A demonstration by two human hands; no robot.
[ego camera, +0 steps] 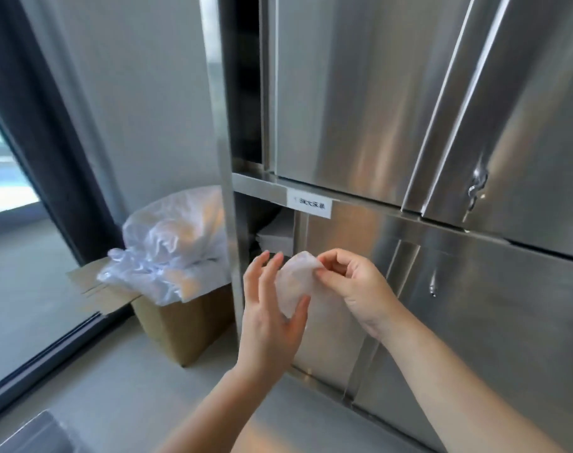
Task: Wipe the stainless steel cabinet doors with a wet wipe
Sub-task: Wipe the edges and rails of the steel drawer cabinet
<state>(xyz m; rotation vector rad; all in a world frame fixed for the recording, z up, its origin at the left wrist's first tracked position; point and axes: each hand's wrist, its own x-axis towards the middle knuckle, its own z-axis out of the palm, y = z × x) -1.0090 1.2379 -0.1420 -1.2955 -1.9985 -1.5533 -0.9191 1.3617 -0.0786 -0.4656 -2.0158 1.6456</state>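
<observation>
A thin white wet wipe [295, 282] hangs between my two hands in front of the lower stainless steel cabinet door [494, 305]. My right hand [353, 282] pinches the wipe's top edge between thumb and fingertips. My left hand [272, 308] holds the wipe's lower edge with the thumb, its fingers spread and nearly straight behind the wipe. The upper steel doors [353, 103] fill the top right. A small keyhole lock [434, 286] sits on the lower door, another lock [478, 188] on an upper door.
A cardboard box [180, 325] lined with a clear plastic bag [170, 243] stands on the floor left of the cabinet. A white label [309, 203] is stuck on the shelf rail. A dark window frame [33, 132] runs down the left. A grey object's corner [33, 433] shows bottom left.
</observation>
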